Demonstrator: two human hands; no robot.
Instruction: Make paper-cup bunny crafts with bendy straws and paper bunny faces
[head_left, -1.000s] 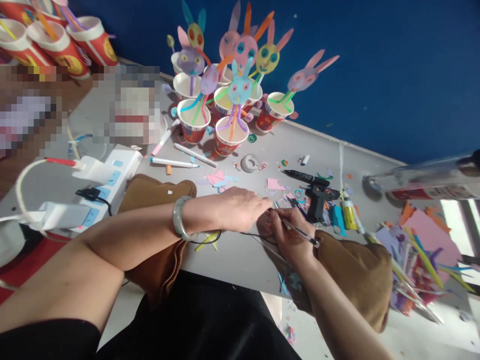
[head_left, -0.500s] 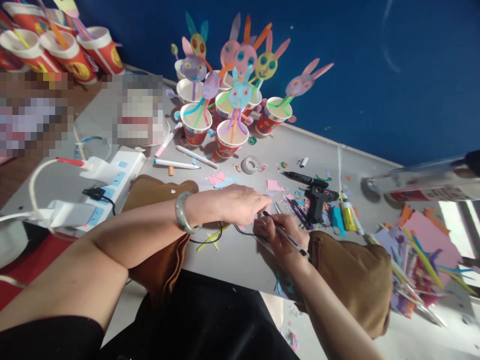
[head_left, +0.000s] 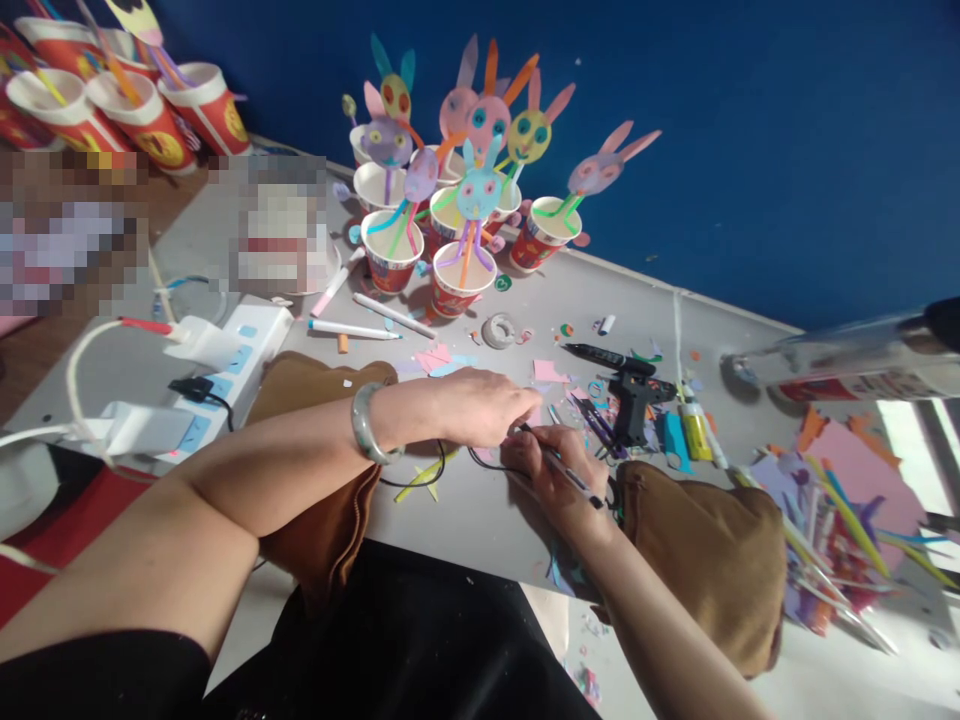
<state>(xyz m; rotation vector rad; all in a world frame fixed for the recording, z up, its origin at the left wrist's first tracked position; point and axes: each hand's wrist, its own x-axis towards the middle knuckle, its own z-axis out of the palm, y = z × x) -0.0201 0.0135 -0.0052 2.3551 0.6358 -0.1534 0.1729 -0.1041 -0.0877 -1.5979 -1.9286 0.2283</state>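
Note:
My right hand [head_left: 559,480] is closed around a slim pen [head_left: 574,475], its dark tip slanting up toward my left fingertips. My left hand [head_left: 476,405] reaches across from the left, back turned up and fingers curled in. Whatever it may pinch is hidden under the fingers. The two hands nearly meet just above the table. Below the left wrist lie a thin black cord [head_left: 411,484] and a yellow paper scrap [head_left: 427,478]. To the right of the hands rest a black glue gun [head_left: 634,410] and a black marker [head_left: 600,355].
Paper cups [head_left: 465,285] with rabbit-faced paper figures stand at the back. A power strip [head_left: 225,375] lies left. Brown sleeve covers [head_left: 705,560] flank my arms. Coloured scraps and straws [head_left: 840,520] pile at right. A tape roll [head_left: 500,330] and a yellow bottle [head_left: 697,435] lie about.
The pen and my right hand have shifted slightly to the left and tilted a little. My left hand stays almost still.

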